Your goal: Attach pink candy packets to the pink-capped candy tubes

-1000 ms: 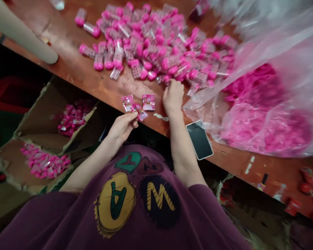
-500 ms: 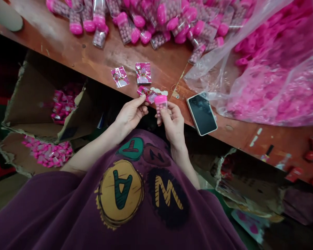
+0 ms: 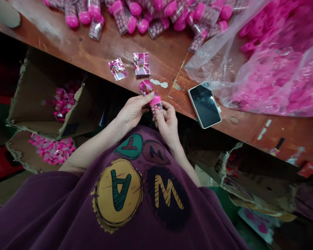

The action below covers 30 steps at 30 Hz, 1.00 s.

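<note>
In front of my lap, my right hand [image 3: 169,121] is closed round a small clear bottle of pink candy balls [image 3: 157,108] with a pink cap. My left hand [image 3: 135,108] pinches a shiny pink printed sleeve [image 3: 146,86] between thumb and fingers. The sleeve's lower end meets the bottle's cap; whether it is over the cap or only against it I cannot tell. A stack of the same printed sleeves [image 3: 142,64] lies on the table just beyond, and a loose sleeve [image 3: 117,69] is left of it.
Many capped candy bottles [image 3: 120,17] are heaped along the table's [image 3: 94,59] back. A phone [image 3: 205,105] lies to my right, near a clear bag of pink plastic pieces [image 3: 271,80]. Below left stand cardboard boxes [image 3: 39,100] holding pink items; another open carton [image 3: 250,173] is below right.
My hands have come together: the sleeve in my left hand now meets the capped end of the bottle, which is tilted a little to the left. The view has shifted slightly.
</note>
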Tool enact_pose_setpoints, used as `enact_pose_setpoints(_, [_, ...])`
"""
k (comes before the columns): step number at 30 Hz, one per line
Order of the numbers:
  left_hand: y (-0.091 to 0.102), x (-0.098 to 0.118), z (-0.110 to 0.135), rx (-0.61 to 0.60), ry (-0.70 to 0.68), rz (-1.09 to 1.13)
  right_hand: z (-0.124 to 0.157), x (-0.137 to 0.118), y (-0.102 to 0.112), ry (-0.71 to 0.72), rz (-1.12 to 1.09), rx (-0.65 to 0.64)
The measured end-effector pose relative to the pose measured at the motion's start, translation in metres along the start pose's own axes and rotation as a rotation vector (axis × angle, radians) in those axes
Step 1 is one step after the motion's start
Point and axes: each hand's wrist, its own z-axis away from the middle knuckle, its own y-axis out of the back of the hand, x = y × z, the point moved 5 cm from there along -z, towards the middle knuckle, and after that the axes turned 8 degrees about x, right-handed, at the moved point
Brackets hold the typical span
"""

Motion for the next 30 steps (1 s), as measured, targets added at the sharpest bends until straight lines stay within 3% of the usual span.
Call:
enact_pose_setpoints(4, [-0.006, -0.005, 0.001, -0.037, 0.037, 0.006, 0.005, -0.003, 0.004, 0.112, 0.115, 0.026])
enact_pose_setpoints(10, [-0.011, -0.009, 0.003, -0.096, 0.022, -0.025, 0.003, 0.009, -0.004, -0.226, -0.306, -0.110])
enact_pose_setpoints(12, [-0.013, -0.011, 0.004, -0.105, 0.005, -0.035, 0.002, 0.013, -0.004, -0.196, -0.296, -0.101])
enact_pose_setpoints(17, [-0.014, -0.019, 0.010, -0.085, 0.027, -0.030, -0.001, 0.018, 0.006, 0.106, 0.014, 0.091])
enact_pose_setpoints(22, [-0.013, -0.022, 0.010, -0.057, 0.104, -0.005, 0.000, 0.026, -0.001, -0.132, -0.151, -0.078])
enact_pose_setpoints(27, [-0.015, -0.024, 0.005, -0.042, 0.103, 0.023, -0.003, 0.018, -0.001, -0.082, -0.140, -0.011])
enact_pose_setpoints(30, [-0.017, -0.026, 0.004, -0.101, 0.137, 0.028, -0.007, 0.018, -0.003, -0.125, -0.160, -0.069])
